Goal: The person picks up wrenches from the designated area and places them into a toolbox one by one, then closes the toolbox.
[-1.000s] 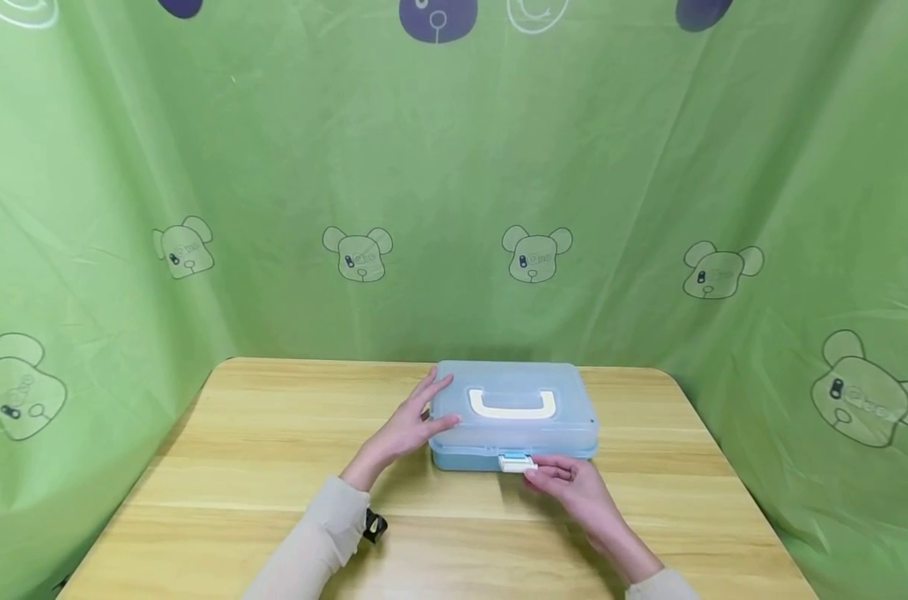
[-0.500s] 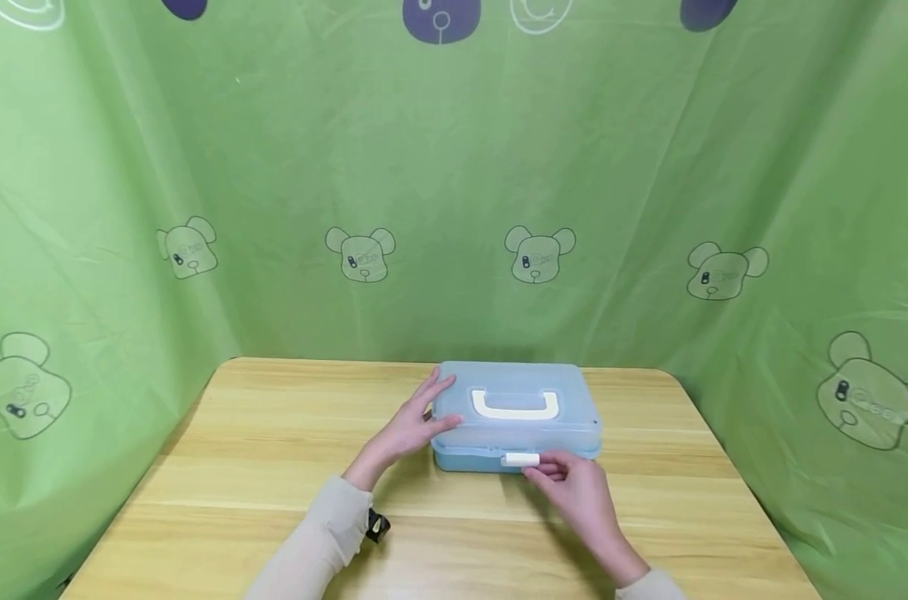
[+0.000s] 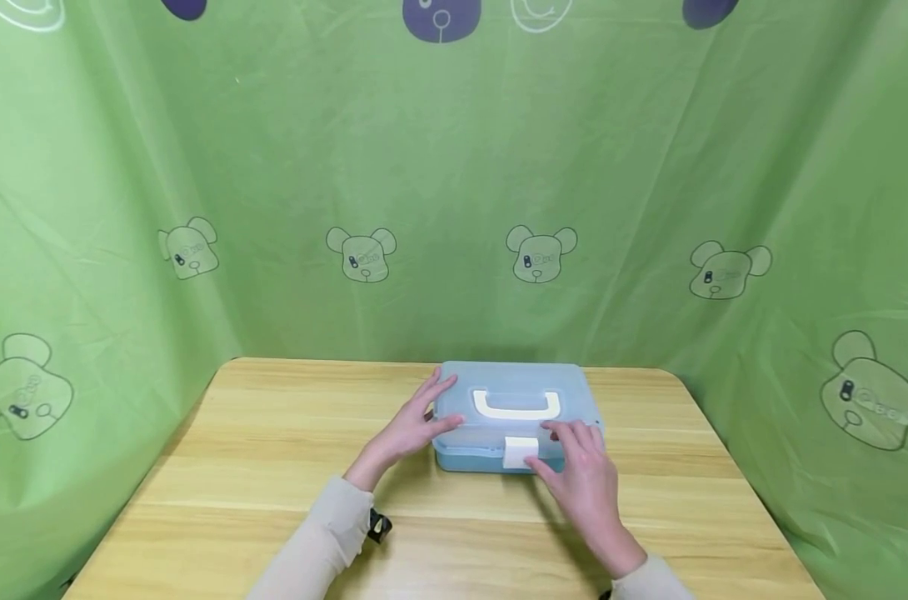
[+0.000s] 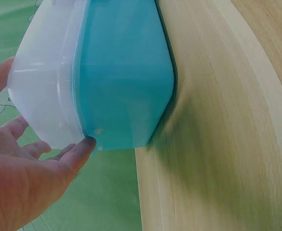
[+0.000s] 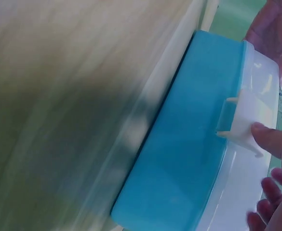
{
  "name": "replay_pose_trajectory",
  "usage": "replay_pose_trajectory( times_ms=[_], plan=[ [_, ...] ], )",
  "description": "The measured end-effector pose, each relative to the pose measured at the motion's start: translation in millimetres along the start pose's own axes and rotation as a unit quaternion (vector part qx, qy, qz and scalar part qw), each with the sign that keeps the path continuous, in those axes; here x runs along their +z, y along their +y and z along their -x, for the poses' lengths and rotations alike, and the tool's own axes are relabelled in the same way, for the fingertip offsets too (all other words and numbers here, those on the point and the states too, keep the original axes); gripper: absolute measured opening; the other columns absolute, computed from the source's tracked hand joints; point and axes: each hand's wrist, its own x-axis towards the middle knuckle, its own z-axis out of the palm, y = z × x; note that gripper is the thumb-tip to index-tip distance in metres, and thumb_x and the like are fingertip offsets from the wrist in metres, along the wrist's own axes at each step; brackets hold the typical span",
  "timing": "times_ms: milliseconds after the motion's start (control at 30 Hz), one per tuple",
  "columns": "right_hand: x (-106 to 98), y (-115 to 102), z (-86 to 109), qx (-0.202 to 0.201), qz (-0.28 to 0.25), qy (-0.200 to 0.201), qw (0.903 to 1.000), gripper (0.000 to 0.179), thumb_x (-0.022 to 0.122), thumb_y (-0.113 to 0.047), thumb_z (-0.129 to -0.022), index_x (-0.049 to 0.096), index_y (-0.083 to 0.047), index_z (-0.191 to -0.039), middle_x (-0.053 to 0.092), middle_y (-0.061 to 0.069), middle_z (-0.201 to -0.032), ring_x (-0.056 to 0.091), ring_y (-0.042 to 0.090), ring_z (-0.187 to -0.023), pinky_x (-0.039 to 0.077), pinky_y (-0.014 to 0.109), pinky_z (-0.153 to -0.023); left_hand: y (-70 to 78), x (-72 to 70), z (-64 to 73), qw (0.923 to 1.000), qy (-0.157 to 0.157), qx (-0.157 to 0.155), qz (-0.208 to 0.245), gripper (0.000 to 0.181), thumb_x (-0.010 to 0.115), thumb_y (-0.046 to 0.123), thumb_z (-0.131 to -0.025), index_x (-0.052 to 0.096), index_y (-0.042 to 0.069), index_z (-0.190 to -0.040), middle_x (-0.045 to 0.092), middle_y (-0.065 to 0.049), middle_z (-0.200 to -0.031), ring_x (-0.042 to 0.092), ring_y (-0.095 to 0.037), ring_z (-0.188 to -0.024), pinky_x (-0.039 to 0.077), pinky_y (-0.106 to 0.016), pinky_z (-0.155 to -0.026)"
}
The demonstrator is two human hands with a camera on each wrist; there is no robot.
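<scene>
A blue plastic storage box (image 3: 514, 377) with a translucent lid stands at the back of the table, its lid down. A white carry handle (image 3: 516, 414) lies on top. On the front, a white latch (image 3: 517, 452) hangs upright across the seam. My left hand (image 3: 409, 429) rests on the box's left end with fingers spread; in the left wrist view, the fingers reach round the lid and the seam above the blue base (image 4: 126, 72). My right hand (image 3: 587, 483) touches the latch's lower right with its thumb, other fingers loosely bent over the lid's front.
The wooden table (image 3: 222, 467) spreads in front of the box and to both sides. Its back edge runs close behind the box. A green curtain (image 3: 439, 167) with bear-head prints surrounds the table at the back and sides.
My right hand has let go of the latch's edge and moved its fingers up to the lid. The latch has swung from sticking outward to upright. My left hand stays put.
</scene>
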Motion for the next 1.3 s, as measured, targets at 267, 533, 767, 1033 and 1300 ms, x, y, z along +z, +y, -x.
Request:
replay_pose_trajectory(
  times_ms=[267,533,767,1033,1300],
  plan=[
    [1.6,8.6,-8.8,-0.002,-0.052,-0.022,0.9984,0.066,0.097,-0.029,-0.063,0.071,-0.011,-0.121,0.062,0.017,-0.127,0.047,0.044,-0.134,0.016,0.073,-0.122,0.3,0.5,0.1,1.0,0.0,-0.002,-0.002,0.077,0.069,0.04,-0.099,0.031,0.023,-0.163,-0.002,-0.003,-0.175,0.005,-0.037,-0.161,0.03,-0.056,-0.124],
    [-1.2,12.8,-12.7,0.082,-0.096,-0.082,0.9885,0.065,0.094,-0.033,-0.072,0.069,-0.013,-0.128,0.055,0.02,-0.143,0.036,0.047,-0.144,0.005,0.086,-0.114,-1.0,2.5,1.0,1.0,-0.001,-0.003,0.001,0.077,0.069,0.04,-0.099,0.03,0.025,-0.164,-0.003,-0.001,-0.175,0.004,-0.036,-0.161,0.028,-0.055,-0.125],
    [1.2,15.7,-15.1,0.095,-0.117,-0.079,0.9854,0.068,0.094,-0.031,-0.072,0.067,-0.011,-0.131,0.049,0.021,-0.148,0.025,0.05,-0.15,0.005,0.085,-0.115,-1.8,1.8,0.2,1.0,0.0,-0.002,-0.008,0.076,0.068,0.041,-0.099,0.03,0.025,-0.164,-0.003,-0.002,-0.175,0.005,-0.036,-0.161,0.029,-0.055,-0.125],
    [4.1,16.7,-16.4,0.103,-0.129,-0.078,0.9832,0.068,0.093,-0.032,-0.073,0.066,-0.011,-0.133,0.042,0.022,-0.155,0.018,0.049,-0.153,-0.002,0.08,-0.119,0.1,0.3,-0.2,0.9999,0.001,-0.002,-0.01,0.076,0.068,0.042,-0.099,0.031,0.026,-0.163,-0.004,0.0,-0.175,0.004,-0.036,-0.161,0.028,-0.056,-0.125],
    [2.7,13.3,-17.5,0.118,-0.126,-0.088,0.981,0.07,0.093,-0.034,-0.073,0.066,-0.009,-0.133,0.042,0.023,-0.155,0.017,0.05,-0.154,-0.001,0.08,-0.119,-0.7,0.2,0.1,0.9999,-0.001,-0.003,-0.014,0.077,0.068,0.043,-0.099,0.03,0.026,-0.164,-0.004,0.001,-0.175,0.004,-0.035,-0.161,0.027,-0.055,-0.126]
  ],
)
